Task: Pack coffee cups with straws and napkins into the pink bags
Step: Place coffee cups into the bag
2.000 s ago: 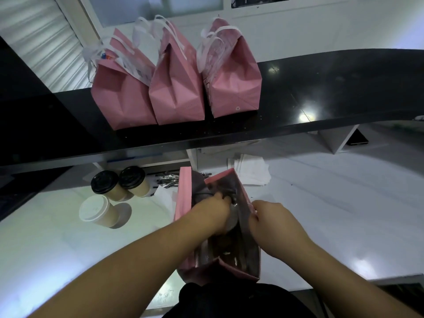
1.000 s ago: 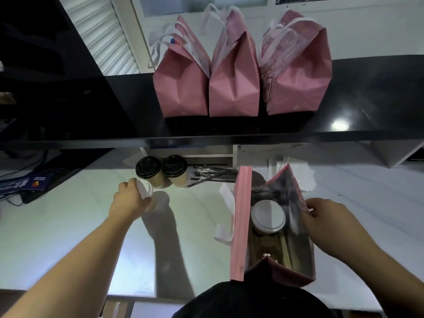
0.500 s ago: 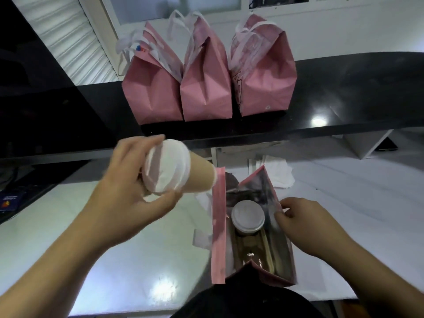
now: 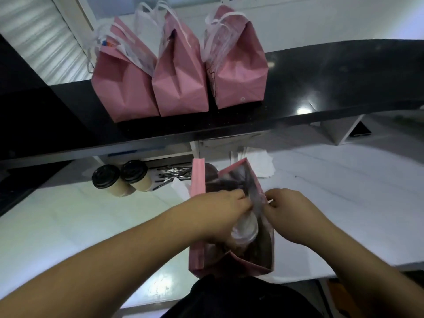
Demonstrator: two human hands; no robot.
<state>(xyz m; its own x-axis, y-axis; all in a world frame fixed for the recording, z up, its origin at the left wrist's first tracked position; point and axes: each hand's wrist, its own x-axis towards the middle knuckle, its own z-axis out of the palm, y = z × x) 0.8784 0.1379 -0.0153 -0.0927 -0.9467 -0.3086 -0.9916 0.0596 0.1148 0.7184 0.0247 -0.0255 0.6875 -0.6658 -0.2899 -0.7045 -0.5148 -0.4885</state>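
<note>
An open pink bag [image 4: 197, 180] stands on the white counter near its front edge. My left hand [image 4: 220, 212] reaches down into the bag's mouth and holds a white-lidded coffee cup [image 4: 244, 228] inside it. My right hand [image 4: 289, 212] pinches the bag's right rim and holds it open. Two black-lidded cups [image 4: 119, 177] stand at the counter's back left. Wrapped straws [image 4: 174, 174] lie beside them, and white napkins [image 4: 257, 161] lie behind the bag. The first cup in the bag is hidden under my left hand.
Three closed pink bags [image 4: 181, 79] with white handles stand side by side on the black raised shelf [image 4: 332, 83]. A phone [image 4: 361, 130] lies under the shelf at the right. The white counter [image 4: 80, 216] stretches left and right of the open bag.
My left hand took a white-lidded cup from the back left, carried it right and lowered it into the open bag. My right hand kept hold of the bag's rim.
</note>
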